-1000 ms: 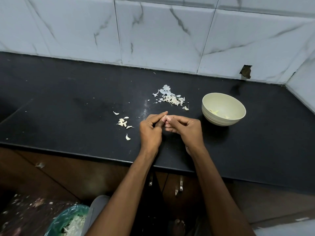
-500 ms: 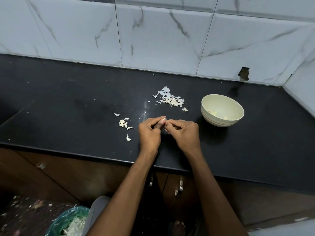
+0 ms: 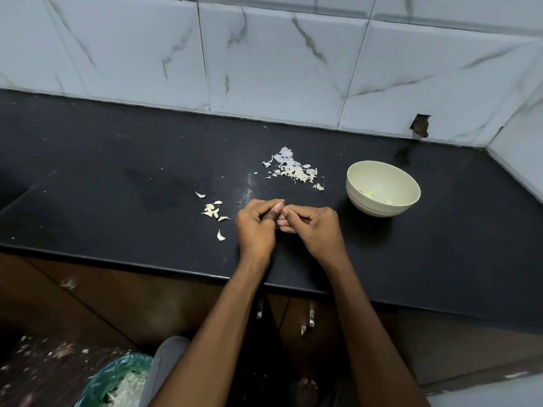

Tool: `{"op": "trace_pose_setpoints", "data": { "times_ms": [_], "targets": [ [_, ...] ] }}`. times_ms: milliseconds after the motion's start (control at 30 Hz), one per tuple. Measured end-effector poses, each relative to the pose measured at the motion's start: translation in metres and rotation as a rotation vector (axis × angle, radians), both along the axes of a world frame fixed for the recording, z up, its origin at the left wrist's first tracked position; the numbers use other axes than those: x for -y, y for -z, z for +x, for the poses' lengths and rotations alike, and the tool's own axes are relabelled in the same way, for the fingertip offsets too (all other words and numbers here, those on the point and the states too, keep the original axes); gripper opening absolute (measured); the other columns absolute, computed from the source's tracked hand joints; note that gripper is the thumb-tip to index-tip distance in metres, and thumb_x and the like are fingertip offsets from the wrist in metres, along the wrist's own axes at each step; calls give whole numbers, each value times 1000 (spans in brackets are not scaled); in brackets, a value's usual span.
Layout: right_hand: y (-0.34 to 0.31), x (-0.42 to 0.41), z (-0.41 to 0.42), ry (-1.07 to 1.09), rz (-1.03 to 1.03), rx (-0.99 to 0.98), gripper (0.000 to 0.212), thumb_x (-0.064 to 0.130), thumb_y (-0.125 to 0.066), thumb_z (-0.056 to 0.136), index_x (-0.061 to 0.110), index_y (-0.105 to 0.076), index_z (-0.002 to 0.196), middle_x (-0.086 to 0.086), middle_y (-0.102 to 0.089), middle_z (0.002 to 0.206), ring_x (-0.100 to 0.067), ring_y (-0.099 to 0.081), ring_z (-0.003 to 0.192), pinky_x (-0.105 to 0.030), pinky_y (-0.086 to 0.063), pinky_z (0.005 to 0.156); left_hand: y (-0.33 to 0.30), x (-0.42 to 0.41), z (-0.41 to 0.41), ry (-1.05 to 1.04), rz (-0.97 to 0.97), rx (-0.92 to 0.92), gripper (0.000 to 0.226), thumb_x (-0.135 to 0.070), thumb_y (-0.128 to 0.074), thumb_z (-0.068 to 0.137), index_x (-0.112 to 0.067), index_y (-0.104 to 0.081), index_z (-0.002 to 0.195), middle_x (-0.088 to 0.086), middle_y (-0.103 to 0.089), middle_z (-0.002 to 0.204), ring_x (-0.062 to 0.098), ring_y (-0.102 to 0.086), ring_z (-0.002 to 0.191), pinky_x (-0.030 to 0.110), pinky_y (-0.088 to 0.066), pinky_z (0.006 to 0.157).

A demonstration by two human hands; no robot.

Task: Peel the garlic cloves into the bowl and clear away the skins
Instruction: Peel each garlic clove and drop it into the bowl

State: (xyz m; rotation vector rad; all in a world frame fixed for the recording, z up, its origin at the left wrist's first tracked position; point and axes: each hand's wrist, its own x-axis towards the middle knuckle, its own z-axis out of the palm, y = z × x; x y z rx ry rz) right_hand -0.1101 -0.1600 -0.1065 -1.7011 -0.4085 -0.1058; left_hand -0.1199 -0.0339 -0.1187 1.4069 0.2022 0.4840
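Note:
My left hand and my right hand meet over the black counter, fingertips pinched together round a garlic clove that their fingers almost wholly hide. Several unpeeled cloves lie just left of my left hand, one more clove nearer the counter's front edge. A pile of papery skins sits behind my hands. The cream bowl stands to the right, with a few peeled pieces inside.
A marble-tiled wall runs along the back and turns in at the right. Below the counter are wooden cabinet doors with handles, and a green-lined bin holding skins stands on the floor at lower left.
My hands have stayed together on the clove, with only small shifts of the fingers. The view has drifted slightly.

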Motion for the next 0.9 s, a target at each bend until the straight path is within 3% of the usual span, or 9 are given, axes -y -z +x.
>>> {"op": "trace_pose_setpoints", "data": {
  "times_ms": [100,167,267,367,500,600,667,767,900],
  "targets": [
    [-3,0,-1,1,4,-25,23,2,-65,100,18,-82,99,-7,-80,88,-23,-79,89,-36,-65,83,-1,-1,0,4,-2,2,18,2,-73,91,-15,-81,92,4,-71,94,21,-72,90,40,-60,86],
    [-3,1,-1,49,-97,47,20,7,-67,97,15,-82,85,-5,-78,78,-23,-78,79,-42,-65,77,-2,1,-1,12,17,3,20,4,-73,90,-14,-81,90,4,-71,93,19,-71,88,37,-60,84],
    [-1,-1,1,186,-317,253,31,16,-71,91,18,-61,62,5,-59,56,-17,-57,55,-40,-53,58,-2,2,-1,17,70,6,22,8,-72,89,-11,-82,89,2,-71,89,19,-71,87,34,-59,83],
    [-3,-7,0,294,-413,372,38,16,-71,89,21,-48,59,6,-43,53,-13,-40,51,-37,-42,50,-2,2,0,4,107,5,21,9,-71,88,-9,-82,90,0,-72,87,15,-71,86,27,-57,83],
    [0,-11,4,365,-443,367,34,20,-68,89,10,-54,60,0,-47,52,-20,-46,51,-41,-45,52,-3,5,-1,-18,130,10,18,7,-71,90,-7,-82,92,2,-74,91,11,-72,85,21,-56,79],
    [-2,-9,2,351,-344,232,33,19,-70,88,8,-58,60,0,-51,50,-8,-46,50,-37,-50,54,-1,6,0,-14,87,-12,20,1,-72,92,-15,-82,89,-2,-75,93,13,-74,88,27,-58,81],
    [-6,-6,-2,257,-149,41,26,10,-71,87,8,-67,62,1,-61,54,-2,-56,57,-30,-59,62,-1,5,1,19,-12,-35,19,0,-72,92,-17,-81,90,1,-77,95,18,-75,91,34,-61,83],
    [-12,-1,-4,117,193,-201,14,-5,-67,91,-4,-77,82,-13,-73,72,-16,-72,72,-29,-64,72,-6,2,-2,122,-160,-24,15,2,-69,94,-7,-79,100,7,-80,93,17,-74,89,30,-60,85],
    [-16,1,-4,117,326,-282,11,-3,-66,96,-7,-76,95,-19,-76,81,-22,-75,75,-26,-62,69,-8,0,-2,181,-228,-14,15,1,-70,93,-5,-79,105,13,-79,99,19,-73,93,33,-59,93]
  ]
}}
